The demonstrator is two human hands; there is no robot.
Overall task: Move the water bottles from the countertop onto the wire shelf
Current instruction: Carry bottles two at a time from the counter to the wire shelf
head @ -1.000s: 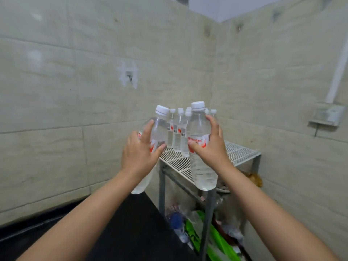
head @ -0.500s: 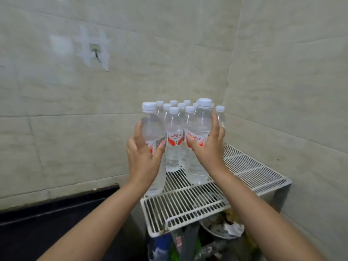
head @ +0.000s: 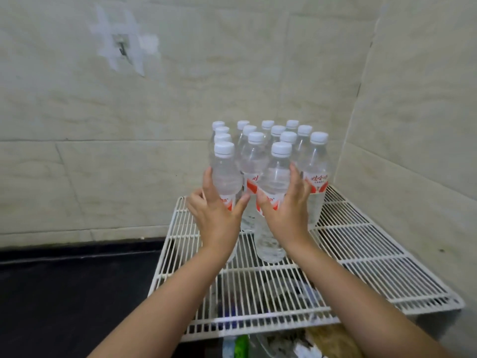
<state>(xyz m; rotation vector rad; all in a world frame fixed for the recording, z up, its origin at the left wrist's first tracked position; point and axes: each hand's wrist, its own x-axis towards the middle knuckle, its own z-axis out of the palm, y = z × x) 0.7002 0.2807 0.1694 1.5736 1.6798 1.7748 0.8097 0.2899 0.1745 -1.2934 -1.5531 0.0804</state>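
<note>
- Our left hand (head: pixel 215 215) wraps one water bottle (head: pixel 225 177), hiding its base.
- Our right hand (head: pixel 289 213) wraps another bottle (head: pixel 275 184) over the wire shelf (head: pixel 361 267).
- Behind, clustered bottles (head: pixel 268 135) overlap; labels blurred.

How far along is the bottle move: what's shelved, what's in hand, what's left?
Done: a cluster of about eleven capped bottles stands at the back of the wire shelf. In hand: the left hand and the right hand each grip one bottle, the left bottle and the right bottle, low over the shelf's front row. Left: setting these two down; the visible strip of countertop shows no bottles.
</note>
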